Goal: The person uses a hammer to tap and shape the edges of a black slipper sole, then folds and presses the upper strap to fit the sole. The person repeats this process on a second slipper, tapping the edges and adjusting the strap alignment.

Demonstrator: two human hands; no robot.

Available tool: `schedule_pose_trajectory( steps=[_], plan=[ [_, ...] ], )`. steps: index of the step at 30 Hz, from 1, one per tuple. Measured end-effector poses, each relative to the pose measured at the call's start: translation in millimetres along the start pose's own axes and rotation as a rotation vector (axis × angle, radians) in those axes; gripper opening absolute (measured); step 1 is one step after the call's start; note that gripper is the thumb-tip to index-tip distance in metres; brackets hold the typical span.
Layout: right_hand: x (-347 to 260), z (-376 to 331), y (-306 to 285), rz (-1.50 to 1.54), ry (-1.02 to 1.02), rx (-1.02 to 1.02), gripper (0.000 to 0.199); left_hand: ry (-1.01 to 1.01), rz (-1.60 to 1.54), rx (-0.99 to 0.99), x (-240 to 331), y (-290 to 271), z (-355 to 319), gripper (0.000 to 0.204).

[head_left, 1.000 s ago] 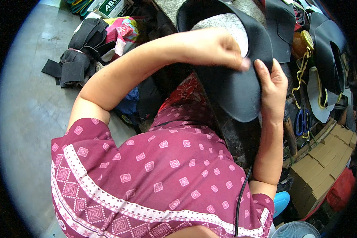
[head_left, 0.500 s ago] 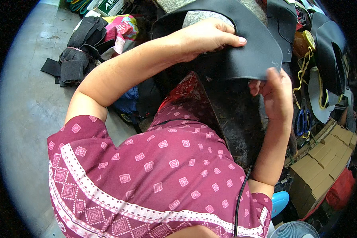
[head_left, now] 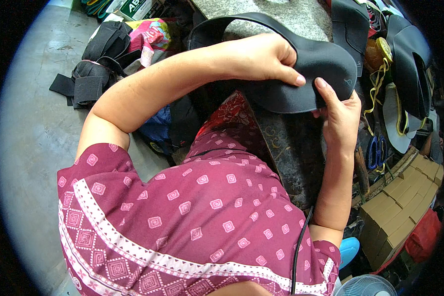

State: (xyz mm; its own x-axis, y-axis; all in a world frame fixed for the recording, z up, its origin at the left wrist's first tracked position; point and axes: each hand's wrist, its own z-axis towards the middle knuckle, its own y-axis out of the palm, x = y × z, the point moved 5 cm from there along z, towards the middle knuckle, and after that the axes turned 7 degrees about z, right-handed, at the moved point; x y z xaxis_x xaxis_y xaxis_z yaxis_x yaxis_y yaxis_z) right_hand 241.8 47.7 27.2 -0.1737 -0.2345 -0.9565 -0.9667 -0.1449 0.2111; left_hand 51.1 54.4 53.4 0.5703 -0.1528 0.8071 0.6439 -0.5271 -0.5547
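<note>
Sitting well left of your left hand (head_left: 274,59), black straps (head_left: 91,74) lie bunched. That hand's fingers curl closed at the inner edge of the curved black piece (head_left: 325,56), thumb on top, tips hidden; probably steadies it. Piece extends past your fingers on both sides; speckled slab (head_left: 301,15) just beyond. Your right hand (head_left: 341,111) pinches the near edge, thumb over, fingers under, gap narrow, likely for control over its bend. Blue-handled scissors (head_left: 377,152) sit right of those fingers.

Green package (head_left: 137,9) bears letters, black piece (head_left: 326,60) a squiggle.
</note>
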Motion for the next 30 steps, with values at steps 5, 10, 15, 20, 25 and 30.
schedule_pose_trajectory(
  steps=[5, 10, 15, 20, 25, 30],
  plan=[
    [2.2, 4.2, -6.7, 0.034, -0.076, 0.054, 0.017, -0.013, -0.012, -0.117, 0.5, 9.3, -5.1, 0.04],
    [3.6, 5.8, -8.1, 0.018, -0.046, 0.002, 0.015, -0.18, -0.422, 0.004, -11.7, 15.3, -3.0, 0.037],
    [4.7, 3.2, -7.8, -0.038, -0.019, 0.027, 0.015, -0.162, -0.392, -0.002, -12.4, 15.5, 1.2, 0.036],
    [-1.7, 7.1, -12.8, 0.024, -0.084, 0.133, 0.019, 0.037, 0.019, -0.05, 6.6, 5.2, -10.8, 0.044],
    [-9.5, 8.5, -15.1, 0.288, -0.12, 0.117, 0.029, 0.197, 0.397, -0.063, 22.6, -1.1, -28.7, 0.045],
    [-1.6, -0.3, 3.3, 0.211, 0.005, -0.222, 0.031, 0.15, 0.372, -0.159, 20.8, -1.6, -19.8, 0.043]
  ],
)
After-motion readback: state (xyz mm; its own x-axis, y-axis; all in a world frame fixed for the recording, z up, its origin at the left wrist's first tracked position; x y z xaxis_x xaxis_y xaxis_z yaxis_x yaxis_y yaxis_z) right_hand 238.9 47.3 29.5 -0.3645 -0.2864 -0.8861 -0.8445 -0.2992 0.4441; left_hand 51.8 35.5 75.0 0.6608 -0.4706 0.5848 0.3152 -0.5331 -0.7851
